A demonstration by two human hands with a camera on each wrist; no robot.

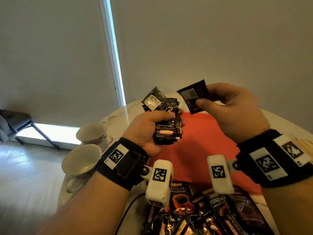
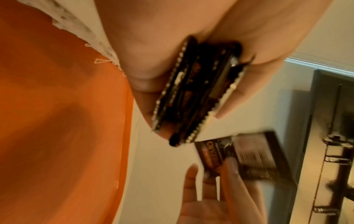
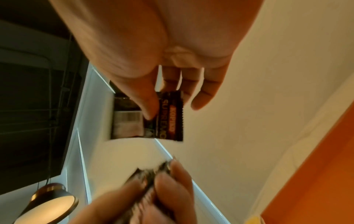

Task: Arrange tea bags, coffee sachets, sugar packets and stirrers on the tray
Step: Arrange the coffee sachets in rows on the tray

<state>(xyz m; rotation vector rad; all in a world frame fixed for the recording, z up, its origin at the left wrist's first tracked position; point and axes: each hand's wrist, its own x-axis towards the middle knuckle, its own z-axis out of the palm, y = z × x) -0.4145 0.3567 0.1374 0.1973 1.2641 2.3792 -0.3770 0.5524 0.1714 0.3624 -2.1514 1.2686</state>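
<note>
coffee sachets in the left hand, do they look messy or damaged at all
Messy, not visibly damaged. The left hand grips a bundle of sachets whose upper ones fan out crooked at different angles. The right hand pinches a single sachet apart from it. No tear or spill shows.

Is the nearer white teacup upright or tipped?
Upright: the nearer white teacup stands on the white marble table, mouth facing up, interior visible.

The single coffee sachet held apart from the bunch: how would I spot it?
Look above the red tray, where both hands are raised. The right hand pinches one dark coffee sachet by itself. The left hand grips a whole stack of sachets instead.
</note>
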